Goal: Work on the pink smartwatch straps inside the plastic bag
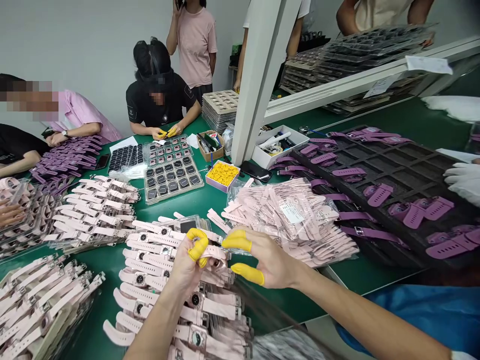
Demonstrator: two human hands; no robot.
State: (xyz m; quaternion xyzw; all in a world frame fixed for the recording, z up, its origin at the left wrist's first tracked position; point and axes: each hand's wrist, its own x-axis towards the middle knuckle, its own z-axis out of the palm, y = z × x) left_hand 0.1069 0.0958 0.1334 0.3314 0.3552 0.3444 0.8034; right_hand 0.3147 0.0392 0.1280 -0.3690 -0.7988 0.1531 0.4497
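Note:
My left hand point(186, 265), with yellow finger cots on some fingertips, is closed round a pink smartwatch point(216, 256) with its strap. Just to the right, my right hand point(272, 257) has its thumb and fingers apart, also in yellow cots. Its upper fingertips are close to the watch strap; whether they touch it I cannot tell. Below both hands lies a stacked tray of pink-strapped watches point(150, 290), partly hidden by my left forearm. Behind my right hand is a pile of bagged pink straps point(277, 210).
More pink watches point(97, 210) lie stacked at the left. Ahead are a tray of dark watch faces point(172, 177) and a box of yellow finger cots point(223, 175). A black foam tray point(390, 170) holds purple-strapped watches at the right. A co-worker point(159, 95) sits opposite.

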